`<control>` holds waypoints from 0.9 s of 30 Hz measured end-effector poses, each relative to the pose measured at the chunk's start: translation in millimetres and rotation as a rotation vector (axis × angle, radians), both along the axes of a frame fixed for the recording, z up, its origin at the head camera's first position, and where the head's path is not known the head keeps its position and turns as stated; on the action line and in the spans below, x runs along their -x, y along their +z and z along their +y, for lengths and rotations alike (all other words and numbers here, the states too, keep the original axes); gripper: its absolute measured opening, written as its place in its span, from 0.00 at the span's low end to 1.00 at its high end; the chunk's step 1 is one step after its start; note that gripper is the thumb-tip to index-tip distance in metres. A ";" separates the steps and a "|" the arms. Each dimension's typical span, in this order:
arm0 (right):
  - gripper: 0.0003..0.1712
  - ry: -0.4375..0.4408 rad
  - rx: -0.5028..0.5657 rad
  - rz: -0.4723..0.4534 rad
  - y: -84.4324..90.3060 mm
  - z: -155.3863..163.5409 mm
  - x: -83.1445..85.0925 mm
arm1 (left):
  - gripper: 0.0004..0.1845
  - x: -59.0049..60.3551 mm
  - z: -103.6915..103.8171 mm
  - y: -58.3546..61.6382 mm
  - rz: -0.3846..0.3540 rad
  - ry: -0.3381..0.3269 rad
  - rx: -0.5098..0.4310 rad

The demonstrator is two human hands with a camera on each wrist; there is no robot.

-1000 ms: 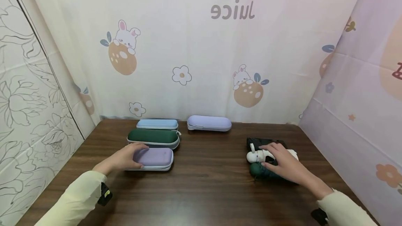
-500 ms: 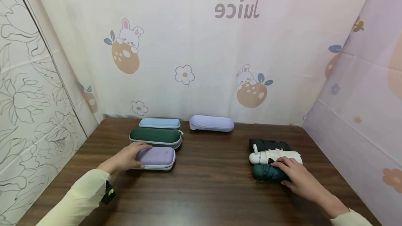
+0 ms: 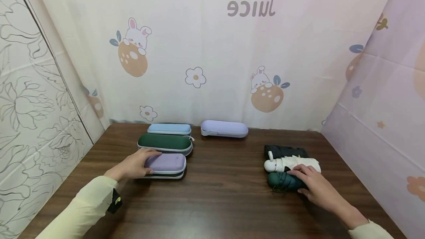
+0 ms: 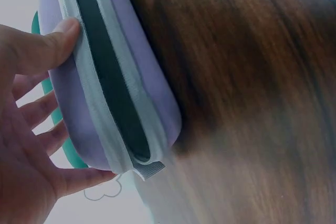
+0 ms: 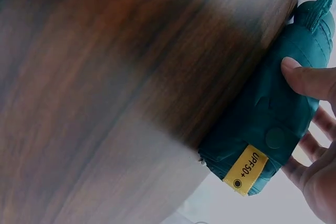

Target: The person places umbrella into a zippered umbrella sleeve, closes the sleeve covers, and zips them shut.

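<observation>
Left hand (image 3: 132, 166) has lifted the lilac zip case's (image 3: 166, 163) lid ajar; right hand (image 3: 313, 185) now grips the folded green umbrella (image 3: 282, 181)

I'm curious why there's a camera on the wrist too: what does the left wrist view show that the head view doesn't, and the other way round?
Only the left wrist view shows the dark gap along the lilac zip case's open seam. Only the head view shows the right hand on the folded dark green umbrella, plus the green hard case behind. Both show the left hand gripping the lilac case on the brown wooden table.
</observation>
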State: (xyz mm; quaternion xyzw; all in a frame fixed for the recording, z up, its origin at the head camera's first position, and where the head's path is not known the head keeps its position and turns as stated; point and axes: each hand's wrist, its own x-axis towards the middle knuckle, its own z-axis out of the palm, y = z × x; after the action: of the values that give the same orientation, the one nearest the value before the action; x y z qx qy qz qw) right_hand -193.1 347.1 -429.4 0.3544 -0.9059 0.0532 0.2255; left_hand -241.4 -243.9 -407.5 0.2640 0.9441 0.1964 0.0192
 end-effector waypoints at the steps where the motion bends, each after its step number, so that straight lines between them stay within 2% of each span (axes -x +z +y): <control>1: 0.41 0.001 0.004 0.008 -0.2 0.4 -0.3 | 0.30 0.0 0.4 1.7 -0.010 0.002 -0.003; 4: 0.41 0.000 0.012 0.031 -1.2 2.3 -1.4 | 0.29 0.1 1.1 7.1 -0.044 0.005 -0.022; 7: 0.42 -0.008 0.011 0.041 -1.4 4.9 -1.8 | 0.29 1.2 0.1 13.1 -0.057 -0.028 -0.042; 11: 0.43 -0.017 0.003 0.010 -0.3 6.9 -0.7 | 0.28 2.1 -1.2 23.4 -0.055 -0.088 -0.057; 15: 0.46 -0.036 -0.038 -0.018 -0.8 6.3 -0.2 | 0.28 1.4 2.3 34.9 -0.085 -0.112 -0.057; 20: 0.46 -0.047 -0.097 -0.023 -2.3 3.9 -1.2 | 0.27 -1.1 14.0 45.8 -0.144 -0.105 -0.037; 27: 0.43 -0.123 -0.128 -0.092 0.4 -2.1 -6.8 | 0.26 -1.9 41.4 52.4 -0.184 -0.160 -0.031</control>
State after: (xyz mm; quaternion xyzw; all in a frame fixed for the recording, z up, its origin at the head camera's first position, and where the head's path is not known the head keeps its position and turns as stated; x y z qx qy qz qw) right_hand -186.2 345.0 -429.0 0.3089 -0.9370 -0.0025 0.1634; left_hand -239.5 -202.5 -355.2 0.3196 0.9110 0.2325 0.1174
